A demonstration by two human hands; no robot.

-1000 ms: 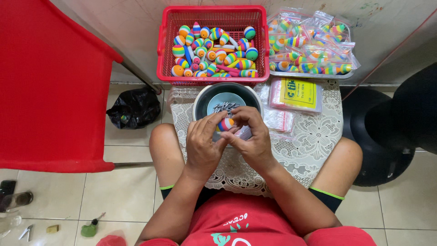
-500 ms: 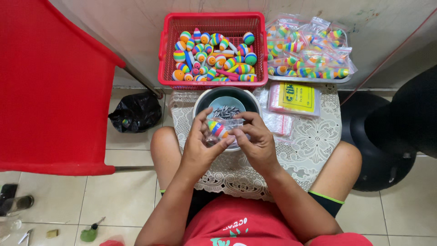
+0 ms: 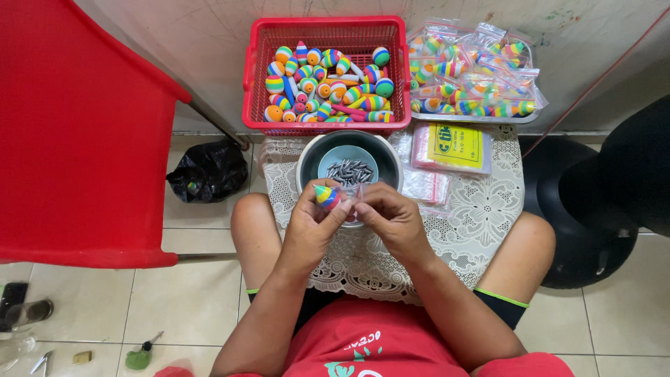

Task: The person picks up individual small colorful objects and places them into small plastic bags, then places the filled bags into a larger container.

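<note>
Rainbow-striped and cone-tipped, the float [image 3: 325, 196] sits pinched in my left hand [image 3: 310, 227] just over the near rim of the steel bowl [image 3: 307, 162] on the lace-covered bench [image 3: 481, 209], while my right hand [image 3: 391, 220] nips a small clear piece I cannot make out. I judge steady fingertip pressure and close hands serve best. Since half a second ago, the float has dropped nearer my lap.

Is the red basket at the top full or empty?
Roughly full: the red basket holds many rainbow-striped floats covering its bottom.
</note>
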